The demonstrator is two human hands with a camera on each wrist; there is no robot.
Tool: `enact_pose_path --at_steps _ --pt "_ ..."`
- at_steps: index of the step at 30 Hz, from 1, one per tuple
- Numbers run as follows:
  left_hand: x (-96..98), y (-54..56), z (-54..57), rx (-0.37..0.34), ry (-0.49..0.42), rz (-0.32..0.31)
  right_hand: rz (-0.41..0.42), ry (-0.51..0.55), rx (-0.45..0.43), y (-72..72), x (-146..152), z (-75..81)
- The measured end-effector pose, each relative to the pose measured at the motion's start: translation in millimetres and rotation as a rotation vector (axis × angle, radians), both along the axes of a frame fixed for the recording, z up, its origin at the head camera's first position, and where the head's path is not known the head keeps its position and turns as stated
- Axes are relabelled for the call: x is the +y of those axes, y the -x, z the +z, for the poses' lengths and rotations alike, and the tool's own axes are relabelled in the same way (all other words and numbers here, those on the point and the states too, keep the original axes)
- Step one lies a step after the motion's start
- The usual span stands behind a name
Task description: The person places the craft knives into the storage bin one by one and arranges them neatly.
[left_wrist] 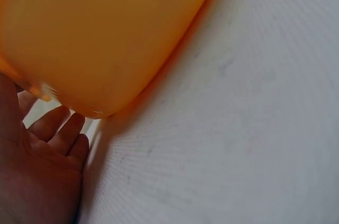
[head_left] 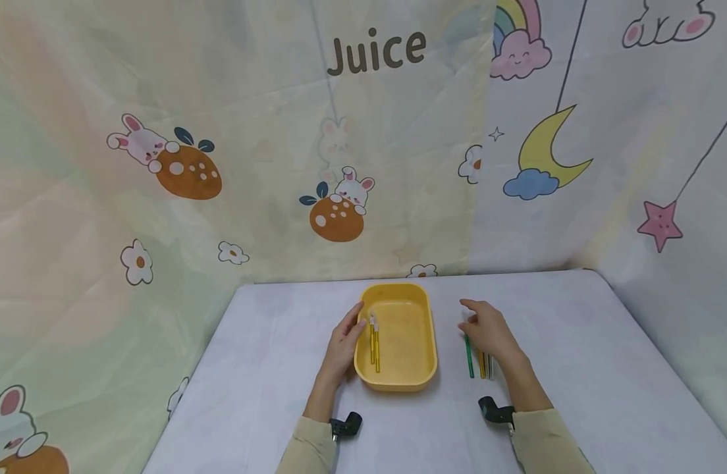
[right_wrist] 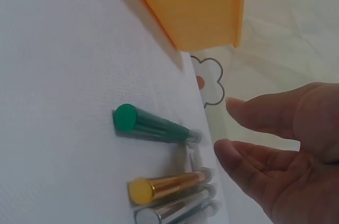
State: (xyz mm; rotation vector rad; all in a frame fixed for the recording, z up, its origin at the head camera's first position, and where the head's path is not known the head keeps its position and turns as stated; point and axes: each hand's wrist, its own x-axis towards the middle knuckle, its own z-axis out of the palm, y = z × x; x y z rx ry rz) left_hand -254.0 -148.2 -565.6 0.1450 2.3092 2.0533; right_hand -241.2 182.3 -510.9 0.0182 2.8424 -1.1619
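My left hand (head_left: 341,343) grips the left side of a yellow plastic tray (head_left: 407,342), thumb at the rim and fingers along the outer wall. Two slim yellow pen-like sticks (head_left: 377,349) with pale tips lie lengthwise inside it, near that side. To the right of the tray, my right hand (head_left: 486,329) hovers at the far ends of several more sticks, thumb and forefinger apart with nothing between them. Nearest the tray is a green stick (right_wrist: 153,123) with a clear end; beside it lie a gold one (right_wrist: 167,186) and silver ones (right_wrist: 180,205).
A white cloth covers the table (head_left: 269,368). Behind it hangs a printed fabric backdrop (head_left: 251,164) that also runs along both sides. Each wrist wears a small black camera, such as the right one (head_left: 495,411).
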Motion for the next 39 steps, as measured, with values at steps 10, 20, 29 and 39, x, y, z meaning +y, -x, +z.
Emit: enact_pose_path --at_steps 10,20,29,39 --pt "-0.1 -0.2 0.2 0.003 -0.006 -0.005 0.030 -0.043 0.010 1.1 -1 -4.1" --pt "-0.4 -0.6 -0.5 -0.009 0.009 0.004 0.036 -0.073 -0.006 -0.3 -8 -6.4" --pt "-0.1 0.6 -0.7 -0.012 -0.010 -0.001 0.050 -0.099 -0.012 -0.3 -13 -9.8" --pt "0.5 -0.4 1.2 -0.015 -0.004 0.004 0.075 -0.104 0.037 0.7 -15 -15.5"
